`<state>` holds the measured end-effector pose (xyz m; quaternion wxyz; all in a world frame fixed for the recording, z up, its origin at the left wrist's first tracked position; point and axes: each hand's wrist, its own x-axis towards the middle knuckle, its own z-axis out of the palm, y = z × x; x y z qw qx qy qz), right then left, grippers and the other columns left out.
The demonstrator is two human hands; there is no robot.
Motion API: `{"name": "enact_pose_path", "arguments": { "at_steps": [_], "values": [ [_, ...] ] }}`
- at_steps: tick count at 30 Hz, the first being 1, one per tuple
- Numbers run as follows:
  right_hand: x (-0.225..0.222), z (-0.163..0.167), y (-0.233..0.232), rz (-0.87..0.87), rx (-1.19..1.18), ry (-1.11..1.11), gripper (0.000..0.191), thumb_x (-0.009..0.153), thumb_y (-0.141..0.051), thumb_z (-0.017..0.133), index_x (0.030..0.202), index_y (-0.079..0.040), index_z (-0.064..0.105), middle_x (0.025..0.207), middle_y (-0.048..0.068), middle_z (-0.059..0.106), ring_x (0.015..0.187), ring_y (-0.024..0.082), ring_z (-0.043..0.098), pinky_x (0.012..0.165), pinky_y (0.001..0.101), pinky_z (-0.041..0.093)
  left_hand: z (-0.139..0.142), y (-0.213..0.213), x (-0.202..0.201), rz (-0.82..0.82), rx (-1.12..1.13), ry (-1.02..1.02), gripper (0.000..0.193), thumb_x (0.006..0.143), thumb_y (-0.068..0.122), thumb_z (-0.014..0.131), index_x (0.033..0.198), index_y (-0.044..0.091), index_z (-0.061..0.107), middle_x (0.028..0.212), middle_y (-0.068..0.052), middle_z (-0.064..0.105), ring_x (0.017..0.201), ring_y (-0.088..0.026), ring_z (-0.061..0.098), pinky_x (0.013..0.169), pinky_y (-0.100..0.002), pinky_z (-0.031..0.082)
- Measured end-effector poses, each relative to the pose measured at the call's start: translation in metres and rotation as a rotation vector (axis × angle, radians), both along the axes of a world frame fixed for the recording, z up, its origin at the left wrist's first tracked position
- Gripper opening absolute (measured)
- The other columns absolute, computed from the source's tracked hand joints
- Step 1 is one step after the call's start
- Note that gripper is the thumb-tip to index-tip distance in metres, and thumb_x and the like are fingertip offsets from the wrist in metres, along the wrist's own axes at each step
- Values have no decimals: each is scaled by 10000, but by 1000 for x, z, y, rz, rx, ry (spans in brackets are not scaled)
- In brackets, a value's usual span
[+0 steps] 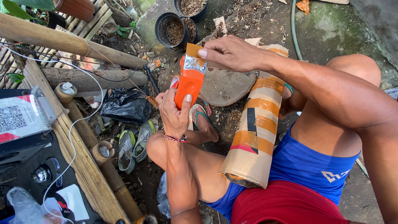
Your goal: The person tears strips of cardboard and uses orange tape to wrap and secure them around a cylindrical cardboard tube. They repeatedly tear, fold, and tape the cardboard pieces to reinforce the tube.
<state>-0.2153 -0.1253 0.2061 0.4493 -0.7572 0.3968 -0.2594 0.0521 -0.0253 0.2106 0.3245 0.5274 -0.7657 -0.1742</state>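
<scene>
Cardboard roll (253,128), already banded with brown tape, leans across your lap between your thighs. Your left hand (174,112) is closed around the orange tape dispenser (188,81) just above it. Your right hand (232,54) pinches the tape end (193,50); it looks mid-pull, so keep the strip taut.

The left hand (174,110) grips an orange tape dispenser (190,81) upright, while the right hand (232,53) pinches its brown tape end (193,50). A taped cardboard roll (255,124) lies across the lap.

Taped cardboard roll (255,124); red-white label (18,118) left
</scene>
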Motion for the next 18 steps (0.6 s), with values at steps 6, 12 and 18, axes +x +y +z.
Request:
{"name": "enact_pose_path", "arguments": {
  "at_steps": [6,12,18],
  "values": [
    [6,10,5,-64,67,-22,468,1061,-480,481,996,-72,701,657,11,663,532,91,627,477,295,509,0,1,0,-1,15,-4,421,1017,438,593,966,20,599,854,-177,592,859,-364,489,904,-436,377],
    [6,8,5,-102,-74,-93,395,1082,-391,512,1050,-57,719,667,14,651,547,107,607,499,316,481,0,1,-1,2,24,17,417,1035,430,576,986,17,604,860,-172,597,865,-363,476,883,-437,385],
    [4,10,4,-147,-313,-97,412,1147,-335,523,947,-4,667,651,86,539,554,185,503,552,377,404,2,-1,-1,25,79,74,421,1029,442,561,996,25,612,844,-165,615,854,-349,484,863,-433,393]
  ]
}}
